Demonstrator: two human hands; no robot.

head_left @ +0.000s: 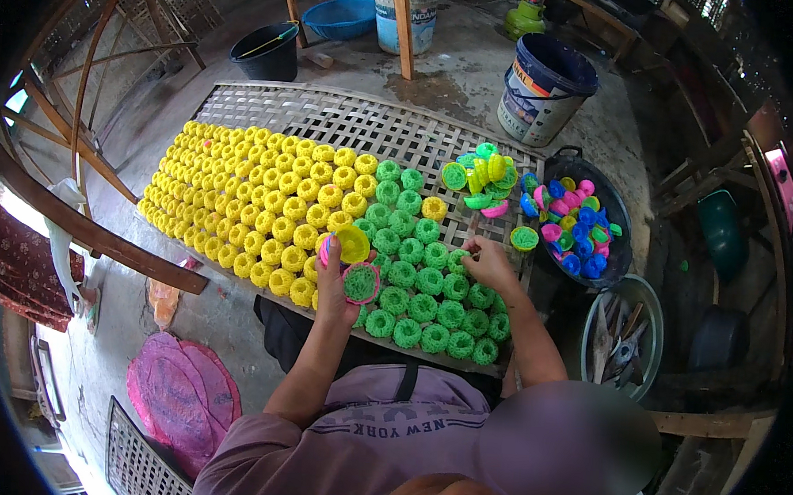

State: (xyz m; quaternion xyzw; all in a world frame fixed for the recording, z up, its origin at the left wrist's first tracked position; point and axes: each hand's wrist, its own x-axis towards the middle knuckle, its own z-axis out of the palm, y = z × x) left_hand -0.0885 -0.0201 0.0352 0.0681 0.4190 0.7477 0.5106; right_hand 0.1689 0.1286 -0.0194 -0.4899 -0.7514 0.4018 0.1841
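Observation:
My left hand point(329, 289) is closed around small plastic moulds: an empty-looking yellow mould point(352, 244) at the fingertips, and a pink-rimmed mould point(360, 284) with green stringy filling beside it. My right hand point(491, 264) has its fingers pinched at a green ring-shaped cake point(459, 262) on the woven bamboo tray point(332, 112); whether it grips the cake is hard to see. Rows of yellow cakes point(257, 193) cover the tray's left part, and green cakes point(426, 281) its near right. Right of my right hand sits a yellow-rimmed mould point(524, 239) with green filling.
Filled moulds point(485, 177) are heaped on the tray's far right. Beyond it stands a dark basin point(627, 189) of colourful moulds. A bowl with metal tools point(624, 339) is nearer; a large paint bucket point(545, 90) stands behind. Wooden framework point(106, 221) crosses the left.

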